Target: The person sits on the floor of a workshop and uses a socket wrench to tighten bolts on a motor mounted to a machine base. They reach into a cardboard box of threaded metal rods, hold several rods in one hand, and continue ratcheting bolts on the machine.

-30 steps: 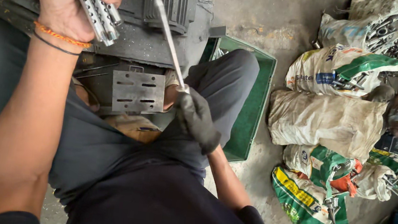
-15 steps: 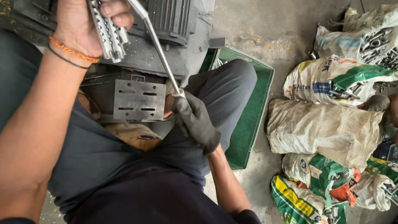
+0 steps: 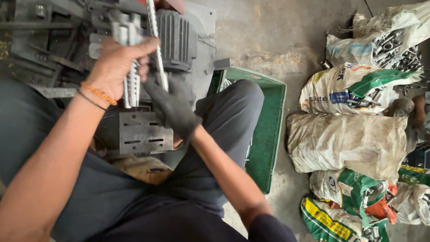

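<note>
While both hands' grips clamp metal rods (image 3: pixel 131 80), sacks (image 3: pixel 346 142) crowd the green crate (image 3: pixel 267 138).

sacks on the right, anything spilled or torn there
Yes: the top white sack gapes open, with metal rods poking out toward the floor. The green sack below also has metal parts sticking out.

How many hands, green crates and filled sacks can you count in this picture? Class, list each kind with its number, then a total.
Bare hand gripping metal rods: 1
Gloved hand on a long rod: 1
Green crate: 1
Filled sacks: 6
Total: 9
</note>
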`<state>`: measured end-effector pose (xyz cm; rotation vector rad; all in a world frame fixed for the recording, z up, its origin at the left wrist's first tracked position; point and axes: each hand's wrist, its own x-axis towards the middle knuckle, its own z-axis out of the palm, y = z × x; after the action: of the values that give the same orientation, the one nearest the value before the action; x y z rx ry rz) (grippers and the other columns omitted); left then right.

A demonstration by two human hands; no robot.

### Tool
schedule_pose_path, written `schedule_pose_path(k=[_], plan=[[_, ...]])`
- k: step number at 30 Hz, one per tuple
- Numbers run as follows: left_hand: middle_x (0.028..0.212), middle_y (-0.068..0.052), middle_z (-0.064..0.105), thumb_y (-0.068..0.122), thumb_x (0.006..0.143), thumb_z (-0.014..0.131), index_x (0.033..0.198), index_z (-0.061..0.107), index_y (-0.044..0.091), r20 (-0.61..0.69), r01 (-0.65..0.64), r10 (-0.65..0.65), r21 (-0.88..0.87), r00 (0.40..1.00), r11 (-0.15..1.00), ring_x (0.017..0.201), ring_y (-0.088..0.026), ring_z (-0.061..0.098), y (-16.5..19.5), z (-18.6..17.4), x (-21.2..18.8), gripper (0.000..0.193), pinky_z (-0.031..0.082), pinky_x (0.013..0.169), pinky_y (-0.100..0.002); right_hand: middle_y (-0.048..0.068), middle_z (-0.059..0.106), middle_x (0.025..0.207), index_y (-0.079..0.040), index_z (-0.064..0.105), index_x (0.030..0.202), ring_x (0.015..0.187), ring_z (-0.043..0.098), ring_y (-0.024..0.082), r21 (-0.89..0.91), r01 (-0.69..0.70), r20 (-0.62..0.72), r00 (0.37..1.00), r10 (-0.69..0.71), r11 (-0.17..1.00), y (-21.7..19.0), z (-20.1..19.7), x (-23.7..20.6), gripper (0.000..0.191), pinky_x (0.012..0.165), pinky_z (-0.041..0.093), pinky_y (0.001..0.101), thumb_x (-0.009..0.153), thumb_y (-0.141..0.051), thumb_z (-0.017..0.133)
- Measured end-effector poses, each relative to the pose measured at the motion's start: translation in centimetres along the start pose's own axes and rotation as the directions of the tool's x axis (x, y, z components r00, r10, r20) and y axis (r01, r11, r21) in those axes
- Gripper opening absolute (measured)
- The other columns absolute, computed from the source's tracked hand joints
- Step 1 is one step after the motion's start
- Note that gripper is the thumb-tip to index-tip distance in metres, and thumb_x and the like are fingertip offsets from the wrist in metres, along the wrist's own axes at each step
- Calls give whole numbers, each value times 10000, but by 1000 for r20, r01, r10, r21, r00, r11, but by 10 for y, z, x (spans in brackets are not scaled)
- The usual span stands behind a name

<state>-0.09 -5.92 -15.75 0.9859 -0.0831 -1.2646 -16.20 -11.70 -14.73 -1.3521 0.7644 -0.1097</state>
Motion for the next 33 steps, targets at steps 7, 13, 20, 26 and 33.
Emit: schedule_pose_path(k=[7,13,20,26,33], plan=[[663,40,524,231,869,862,989,673,108,-261,-166,128,-128,957,978,494,-93,492,18,-25,8,256,434,463,-267,-27,535,619,-72,592,988,436,433,65,181,-3,-70,997,16,983,1,25,90,259,360,314,261,982,-316,678],[670,28,502,228,896,871,938,616,119,-319,-270,193,-221,928,937,514,-111,500,22,-41,10,280,442,477,-289,-15,608,779,-57,650,1035,677,558,100,-48,329,0,944,-330,943,27,49,144,142,578,448,293,991,-185,691],[673,7,510,204,899,885,916,592,107,-444,-345,194,-289,875,893,505,-130,478,33,-52,10,309,437,483,-313,-46,668,812,-122,685,1010,735,644,119,-338,388,136,922,-363,858,33,52,153,140,616,529,292,927,-159,579],[683,-1,511,180,914,882,946,588,105,-423,-358,198,-341,884,869,522,-139,488,34,-52,8,305,460,507,-331,1,527,737,-16,616,941,604,484,116,339,-77,105,994,43,938,37,50,169,189,475,382,305,1054,-166,590],[692,-2,519,179,920,881,960,608,94,-446,-368,214,-294,869,882,522,-138,487,33,-50,9,290,448,507,-324,-80,607,760,-147,618,1056,667,561,22,-107,323,253,923,-288,940,20,44,164,172,558,472,262,938,-213,512]])
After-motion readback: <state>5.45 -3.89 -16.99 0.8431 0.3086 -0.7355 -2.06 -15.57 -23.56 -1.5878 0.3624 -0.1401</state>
